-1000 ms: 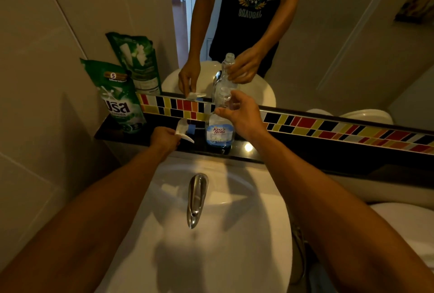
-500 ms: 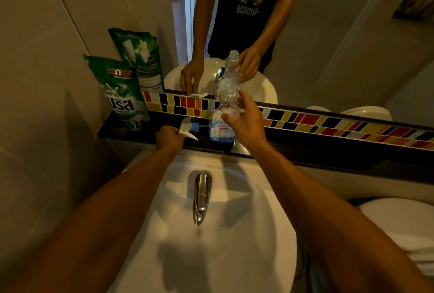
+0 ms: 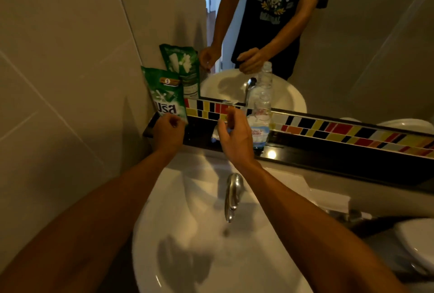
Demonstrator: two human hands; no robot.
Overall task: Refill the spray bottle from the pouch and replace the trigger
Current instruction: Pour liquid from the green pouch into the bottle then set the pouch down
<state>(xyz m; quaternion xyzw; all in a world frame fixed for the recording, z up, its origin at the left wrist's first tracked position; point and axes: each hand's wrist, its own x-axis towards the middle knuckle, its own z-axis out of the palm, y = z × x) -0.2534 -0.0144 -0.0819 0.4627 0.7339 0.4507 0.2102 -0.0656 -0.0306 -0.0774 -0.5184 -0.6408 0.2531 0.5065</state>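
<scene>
The clear spray bottle (image 3: 260,125), with a blue label and no trigger on its neck, stands upright on the black shelf (image 3: 328,154) under the mirror. The white trigger (image 3: 215,134) lies on the shelf left of the bottle, mostly hidden behind my right hand (image 3: 234,135). That hand hovers just left of the bottle with its fingers loosely curled and nothing in them. The green refill pouch (image 3: 164,95) leans against the wall at the shelf's left end. My left hand (image 3: 168,129) is at the pouch's lower edge, fingers curled, with no clear hold on it.
A white basin (image 3: 206,257) with a chrome tap (image 3: 231,196) lies below the shelf. A strip of coloured tiles (image 3: 340,128) runs along the mirror's base. The mirror doubles the pouch, the bottle and my arms. A toilet (image 3: 415,245) stands at the right.
My left hand let go of the trigger and moved left to the pouch. My right hand came off the bottle and shifted left. The trigger now lies on the shelf.
</scene>
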